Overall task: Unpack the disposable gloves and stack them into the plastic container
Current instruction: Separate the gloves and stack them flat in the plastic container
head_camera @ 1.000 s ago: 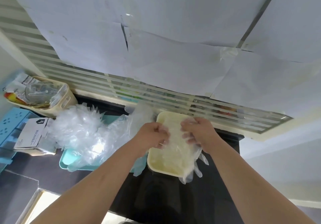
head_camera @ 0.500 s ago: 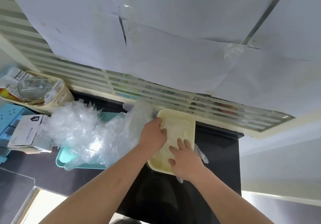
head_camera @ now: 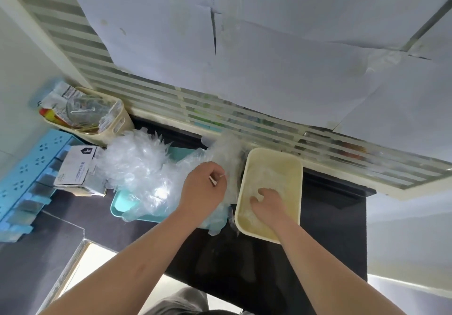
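1. Paper sheets (head_camera: pixel 281 53) fill the upper field. Below them I see a slatted panel (head_camera: pixel 151 94) running along the far edge of the dark table (head_camera: pixel 332 229).

2. A blue perforated rack (head_camera: pixel 22 182) lies at the left end of the table.

3. The heap (head_camera: pixel 137 168) of loose clear gloves sits left of centre. It covers most of a teal tray (head_camera: pixel 118 204), and glove fingers hang over the tray's near edge.

4. The cream container (head_camera: pixel 299 168) stands just right of the tray, with its long axis running away from me. Inside its walls lies the stack (head_camera: pixel 266 175) of flattened gloves.

5. A cream basket (head_camera: pixel 121 119) holding packets and clear wrap stands at far left against the panel. A printed box (head_camera: pixel 75 170) lies in front of it, beside the heap.

6. Left hand (head_camera: pixel 204 187): I see it over the right edge of the heap, between the heap's bulk and the container. The grip is closed, with fingers curled and clear film from the heap pinched at the fingertips.

7. Right hand (head_camera: pixel 267 201): I see it inside the container, palm down on the near half of the stack. The fingers bend down into the film. I cannot tell whether this grip is clamped on film or only pressing on it.

8. Both forearms enter from the bottom edge of the view.
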Demonstrator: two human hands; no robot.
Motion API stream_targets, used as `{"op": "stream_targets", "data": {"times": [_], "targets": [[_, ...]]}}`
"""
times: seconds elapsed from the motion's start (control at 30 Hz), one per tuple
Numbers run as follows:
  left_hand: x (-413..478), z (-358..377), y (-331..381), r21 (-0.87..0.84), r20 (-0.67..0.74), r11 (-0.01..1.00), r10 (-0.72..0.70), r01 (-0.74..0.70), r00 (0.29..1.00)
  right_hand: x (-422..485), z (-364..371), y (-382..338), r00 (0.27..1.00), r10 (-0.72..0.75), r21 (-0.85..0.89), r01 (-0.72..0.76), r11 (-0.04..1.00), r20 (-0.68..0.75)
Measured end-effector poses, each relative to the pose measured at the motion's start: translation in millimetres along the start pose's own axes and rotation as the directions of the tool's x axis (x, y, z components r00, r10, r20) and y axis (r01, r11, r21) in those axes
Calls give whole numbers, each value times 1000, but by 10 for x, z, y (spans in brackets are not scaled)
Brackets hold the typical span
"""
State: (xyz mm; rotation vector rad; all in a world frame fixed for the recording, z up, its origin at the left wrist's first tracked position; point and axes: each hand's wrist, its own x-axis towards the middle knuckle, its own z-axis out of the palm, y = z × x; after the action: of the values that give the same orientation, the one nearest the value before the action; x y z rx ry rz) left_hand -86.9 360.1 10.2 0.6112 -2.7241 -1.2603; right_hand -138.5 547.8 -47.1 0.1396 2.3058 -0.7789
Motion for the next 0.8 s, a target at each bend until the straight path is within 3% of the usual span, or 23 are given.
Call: {"op": "stream_targets", "data": {"times": [0.07, 0.23, 0.33, 0.53, 0.7, 0.8], "targets": [[91, -20, -66, 61, -68, 998, 14, -10, 998, -106, -2, -53, 990, -65, 4, 66, 998, -122], [316, 71, -282, 187, 127, 975, -145, 120, 981, -352, 26, -295, 960, -142, 134, 177, 975, -240], [385, 76, -442, 217, 142, 964, -184, 151, 973, -474, 37, -456, 953, -145, 270, 218, 938, -264], [361, -38, -673, 188, 208, 968, -202, 163, 957, -596, 133, -644, 965, -122, 377, 204, 903, -232], [299, 31, -708, 173, 308, 967, -233, 186, 923, -644, 281, -793, 988, -120, 351, 146, 925, -95], [262, 4, -614, 250, 201, 960, -180, 128, 963, -695, 327, -753, 995, -70, 392, 93, 915, -72]]}}
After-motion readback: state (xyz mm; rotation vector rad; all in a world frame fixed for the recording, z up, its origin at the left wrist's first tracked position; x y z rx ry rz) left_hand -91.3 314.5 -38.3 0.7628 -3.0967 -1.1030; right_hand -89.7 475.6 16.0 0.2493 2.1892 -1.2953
